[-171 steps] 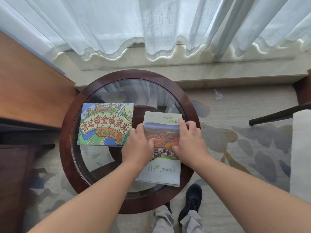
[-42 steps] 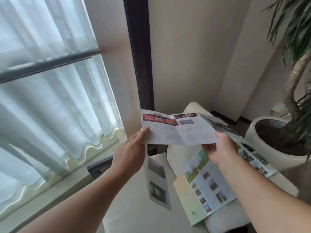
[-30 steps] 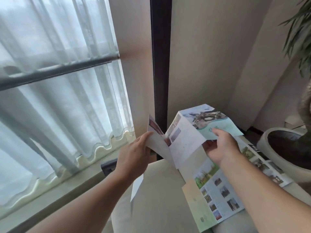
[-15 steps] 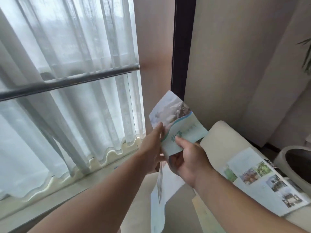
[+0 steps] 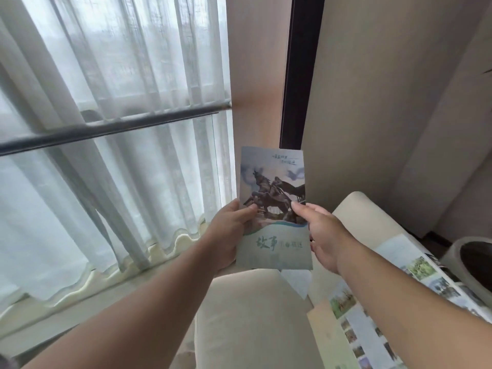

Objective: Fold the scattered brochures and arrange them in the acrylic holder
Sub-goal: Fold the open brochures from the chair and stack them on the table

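Note:
A folded brochure (image 5: 274,182) with a horse-and-rider statue on its pale blue cover stands upright in front of me, cover facing me. My left hand (image 5: 229,233) grips its left edge, thumb on the cover. My right hand (image 5: 323,235) pinches its right edge, thumb on the front. Two unfolded brochures lie flat on the cream armchair: one with small photos (image 5: 356,339) at the lower right, another (image 5: 423,272) further right. No acrylic holder is in view.
The cream armchair (image 5: 253,315) sits below my arms. Sheer white curtains (image 5: 119,129) and a grey window rail (image 5: 106,129) fill the left. A dark frame post (image 5: 300,75) and beige wall stand behind. A white plant pot (image 5: 468,262) sits at the right edge.
The open brochure has been folded shut panel by panel and turned cover-up between both hands. My view swung from the round glass table to the armchair, then left toward the window.

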The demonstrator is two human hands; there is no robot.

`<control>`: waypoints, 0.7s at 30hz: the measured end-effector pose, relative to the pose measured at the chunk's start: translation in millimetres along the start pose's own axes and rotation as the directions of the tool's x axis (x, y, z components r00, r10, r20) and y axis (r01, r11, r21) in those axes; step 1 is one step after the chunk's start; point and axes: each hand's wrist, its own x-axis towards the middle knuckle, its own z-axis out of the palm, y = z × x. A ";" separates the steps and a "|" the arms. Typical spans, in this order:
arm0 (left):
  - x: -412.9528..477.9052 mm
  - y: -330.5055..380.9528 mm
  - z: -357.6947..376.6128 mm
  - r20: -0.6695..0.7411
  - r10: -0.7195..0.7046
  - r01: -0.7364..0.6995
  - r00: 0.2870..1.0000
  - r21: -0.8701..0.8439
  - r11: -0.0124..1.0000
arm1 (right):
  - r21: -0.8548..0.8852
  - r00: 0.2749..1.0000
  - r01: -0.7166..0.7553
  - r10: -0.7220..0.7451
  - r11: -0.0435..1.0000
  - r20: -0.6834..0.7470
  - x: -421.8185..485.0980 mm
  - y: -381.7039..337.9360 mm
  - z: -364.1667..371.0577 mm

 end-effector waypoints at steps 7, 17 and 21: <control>-7.9 -6.1 -6.3 0.076 0.012 -0.015 0.997 0.037 0.999 | 0.032 0.999 0.024 -0.025 0.999 0.029 5.6 -9.9 11.1; -13.6 5.6 -14.2 0.136 0.025 -0.020 0.990 -0.040 0.999 | -0.005 0.968 -0.077 0.076 0.997 0.239 7.7 1.8 15.8; -13.1 6.0 -17.7 0.135 0.020 -0.018 0.991 -0.019 1.000 | 0.019 0.978 -0.007 0.003 1.000 0.210 9.5 3.1 19.5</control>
